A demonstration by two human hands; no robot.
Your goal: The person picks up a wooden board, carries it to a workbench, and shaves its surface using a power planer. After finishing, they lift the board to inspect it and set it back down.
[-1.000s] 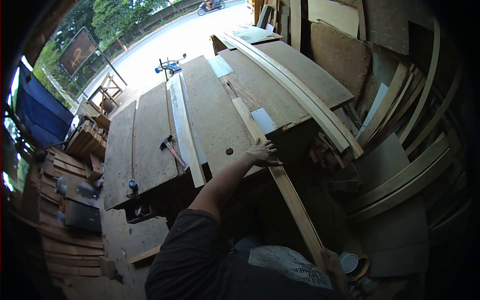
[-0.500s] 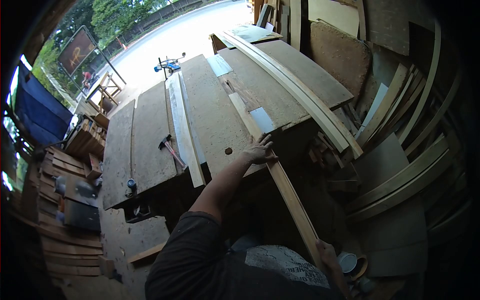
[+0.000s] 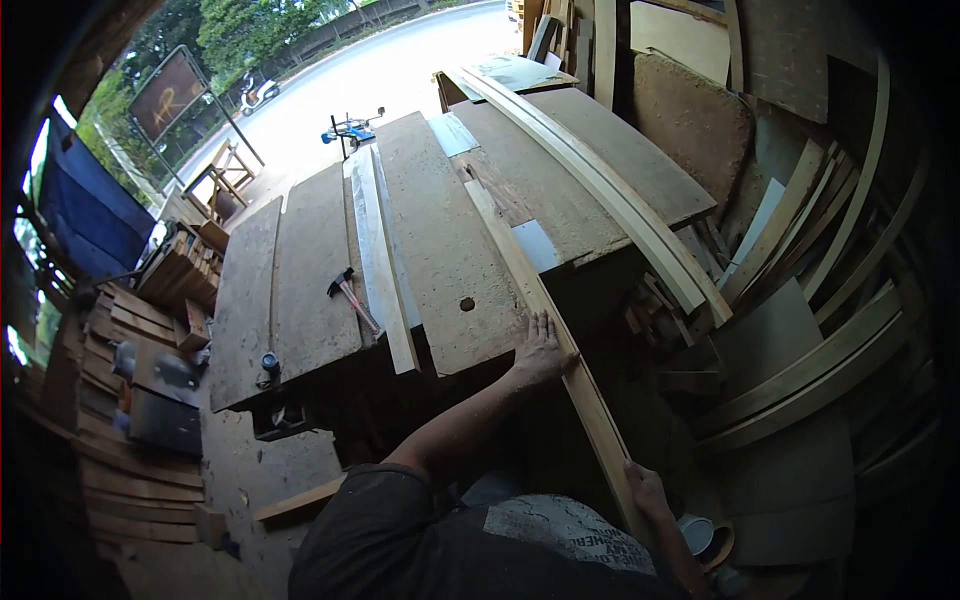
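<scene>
A long, narrow wooden board [image 3: 597,420] slants from the workbench [image 3: 450,290] past its front edge toward my body. My left hand [image 3: 543,355] lies on it near the bench's edge, fingers stretched forward and the palm down against the wood. Close to the board's near end, my right hand [image 3: 648,492] is closed around its side. A hammer [image 3: 353,298] with a dark head and reddish handle rests on the bench at the left. Beside it lies another pale wooden strip [image 3: 385,270], overhanging the front edge.
Two long pale strips [image 3: 610,195] run along the bench's right side. Curved boards [image 3: 810,370] lean at the right. Wood pieces [image 3: 140,500] are stacked at the left. A round can [image 3: 697,533] stands near my right hand. Beyond is a road [image 3: 400,40] with a scooter [image 3: 258,94].
My left hand has slid back along the board toward me, its fingers now pointing forward. My right hand stays at the near end. The view has shifted slightly, and a scooter has appeared.
</scene>
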